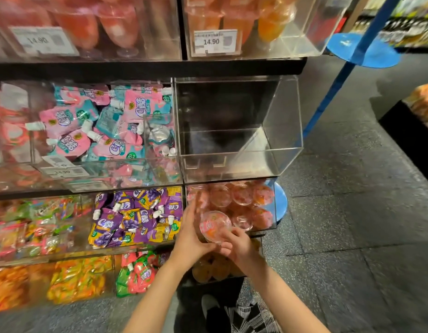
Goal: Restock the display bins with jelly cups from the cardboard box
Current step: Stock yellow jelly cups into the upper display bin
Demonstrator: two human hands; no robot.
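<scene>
Setting: shop aisle with dark tiled floor (352, 212) and a rack of clear display bins stacked in tiers.
Upper bins: tall pink and orange jelly packs behind price tags (210, 42) reading 14.90.
Middle tier: pink and teal spouted pouches (100, 126) at the left; an empty clear bin (287, 131) at the right end of the shelf.
Target bin: the jelly cup bin (271, 219) just below the empty one, holding many pink cups already.
Jelly cup (214, 225): pink lid up, held at the bin's front edge, above the cups lying inside.
Right hand (239, 246): its grip has fingers curled round the cup's lower side.
Left hand (192, 234): fingers straight, spread flat against the cup's left side, steadying it.
Cardboard box: not in view.
Step in hand: apparently setting one cup into the bin.
Next move: probably ease the cup down among the others, lid up, then let go; a gentle release seems wise, since the stacked cups look likely to slide.
Empty bin: likely needs filling later.
</scene>
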